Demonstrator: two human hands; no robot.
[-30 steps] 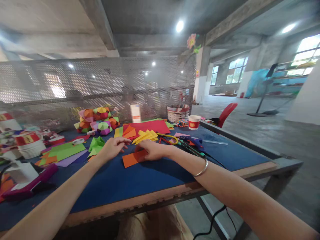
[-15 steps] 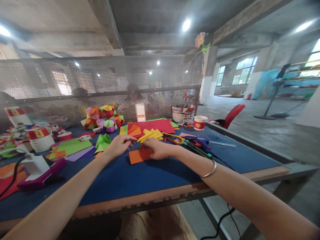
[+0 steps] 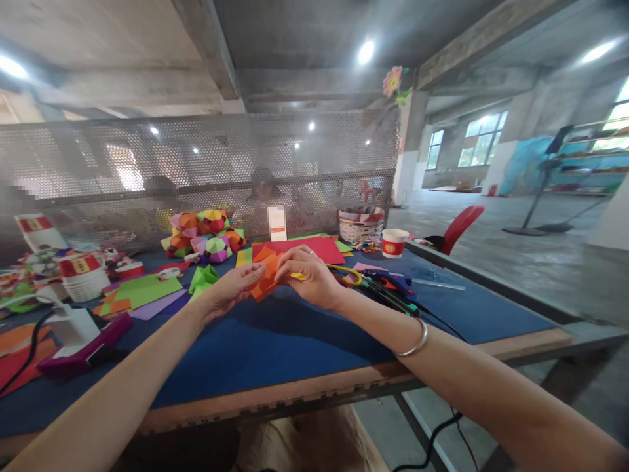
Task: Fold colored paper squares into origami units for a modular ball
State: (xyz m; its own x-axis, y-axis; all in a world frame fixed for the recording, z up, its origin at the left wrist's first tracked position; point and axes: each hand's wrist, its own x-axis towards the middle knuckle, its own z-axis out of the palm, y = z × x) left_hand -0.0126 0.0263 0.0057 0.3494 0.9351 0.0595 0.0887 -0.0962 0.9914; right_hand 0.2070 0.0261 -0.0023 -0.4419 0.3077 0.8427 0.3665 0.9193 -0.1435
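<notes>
An orange sheet of paper (image 3: 266, 280) is held up off the table between my two hands. The fingers of my left hand (image 3: 230, 288) pinch its left edge. My right hand (image 3: 310, 275), with a ring on one finger, grips its right side. Behind the hands lies a red sheet (image 3: 324, 250) on a stack of coloured paper. Folded yellow paper (image 3: 297, 276) shows only in part past my right hand. A green folded paper piece (image 3: 203, 280) rests left of my left hand.
Finished paper balls (image 3: 211, 239) stand at the back. To the right are yellow-handled scissors (image 3: 354, 273), a blue glue gun (image 3: 393, 280), a paper cup (image 3: 394, 243) and a basket (image 3: 361, 225). A purple power strip (image 3: 111, 334) lies at the left. A mesh screen (image 3: 314, 151) borders the table's far side.
The orange paper was flat on the table under my right hand. Now it is lifted and tilted, with both hands holding it. My left hand has closed on its edge.
</notes>
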